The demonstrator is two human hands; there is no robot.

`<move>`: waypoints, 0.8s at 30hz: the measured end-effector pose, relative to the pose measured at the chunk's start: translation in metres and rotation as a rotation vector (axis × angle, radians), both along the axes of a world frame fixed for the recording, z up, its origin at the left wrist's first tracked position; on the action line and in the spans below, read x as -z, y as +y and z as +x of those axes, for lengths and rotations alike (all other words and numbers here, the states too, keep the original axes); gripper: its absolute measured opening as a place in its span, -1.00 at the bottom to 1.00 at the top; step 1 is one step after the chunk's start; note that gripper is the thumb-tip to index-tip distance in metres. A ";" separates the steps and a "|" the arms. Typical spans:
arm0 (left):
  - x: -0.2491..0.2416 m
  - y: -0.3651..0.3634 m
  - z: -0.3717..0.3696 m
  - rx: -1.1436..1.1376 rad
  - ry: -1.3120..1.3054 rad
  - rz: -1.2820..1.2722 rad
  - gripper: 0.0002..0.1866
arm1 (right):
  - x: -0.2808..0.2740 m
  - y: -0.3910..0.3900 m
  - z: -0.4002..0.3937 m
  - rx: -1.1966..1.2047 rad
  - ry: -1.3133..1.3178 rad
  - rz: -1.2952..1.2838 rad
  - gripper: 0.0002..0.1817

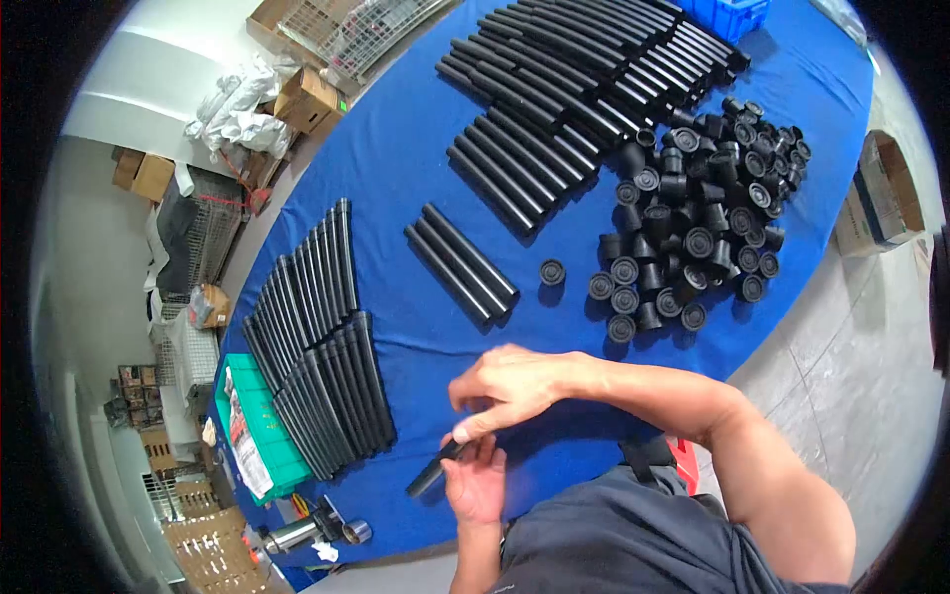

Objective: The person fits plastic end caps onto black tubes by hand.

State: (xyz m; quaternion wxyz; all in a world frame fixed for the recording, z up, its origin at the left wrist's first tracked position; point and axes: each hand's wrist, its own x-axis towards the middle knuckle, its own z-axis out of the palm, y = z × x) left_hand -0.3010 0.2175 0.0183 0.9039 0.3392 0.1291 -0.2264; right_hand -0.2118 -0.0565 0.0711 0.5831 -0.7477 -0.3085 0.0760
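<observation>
Near the table's front edge, my left hand [478, 487] is closed round a short-looking black tube [431, 473], which slants down to the left. My right hand [510, 388] is just above, its fingers curled at the tube's upper end; what lies between them is too hidden to make out. Three loose black tubes [461, 262] lie beyond my hands on the blue cloth [416, 346]. A single round black cap [552, 271] sits to their right, and a heap of black caps [698, 243] spreads farther right.
Many black tubes [524, 163] lie in rows at the back. Capped tubes [341, 396] are laid out at the left, beside a green tray [272, 426]. A metal tool [292, 535] is at the lower left, and a blue crate [730, 18] stands at the far edge.
</observation>
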 end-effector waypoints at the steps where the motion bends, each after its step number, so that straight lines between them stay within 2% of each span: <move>1: -0.010 -0.003 0.006 -0.001 -0.065 -0.052 -0.52 | -0.008 -0.006 0.000 0.249 -0.146 -0.168 -0.47; 3: -0.012 0.008 0.015 -0.037 -0.100 -0.022 -0.55 | -0.019 -0.022 0.001 0.693 -0.399 -0.428 -0.52; 4: -0.012 0.012 0.018 -0.046 -0.118 0.008 -0.55 | -0.025 -0.031 0.002 0.813 -0.408 -0.569 -0.65; 6: -0.011 0.019 0.021 -0.060 -0.130 -0.005 -0.57 | -0.008 -0.045 0.008 0.981 -0.535 -0.896 -0.75; 9: -0.004 0.022 0.021 -0.064 -0.122 -0.046 -0.61 | 0.005 -0.057 0.014 0.885 -0.447 -1.108 -0.82; 12: -0.005 0.020 0.018 -0.068 -0.104 -0.058 -0.64 | 0.020 -0.059 0.021 0.769 -0.333 -1.195 -0.82; 17: -0.003 0.024 0.013 -0.076 -0.099 -0.075 -0.65 | 0.030 -0.063 0.021 0.705 -0.295 -1.183 -0.80; 20: 0.002 0.034 0.013 -0.086 -0.133 -0.060 -0.66 | 0.034 -0.062 0.022 0.799 -0.383 -1.233 -0.77; 21: 0.004 0.037 0.015 -0.061 -0.152 -0.057 -0.66 | 0.023 -0.064 0.021 0.750 -0.334 -1.248 -0.76; 23: 0.004 0.038 0.015 -0.071 -0.180 -0.037 -0.65 | 0.024 -0.070 0.019 0.722 -0.409 -1.234 -0.85; 24: 0.004 0.035 0.015 -0.056 -0.180 -0.032 -0.64 | 0.013 -0.070 0.019 0.692 -0.347 -1.237 -0.90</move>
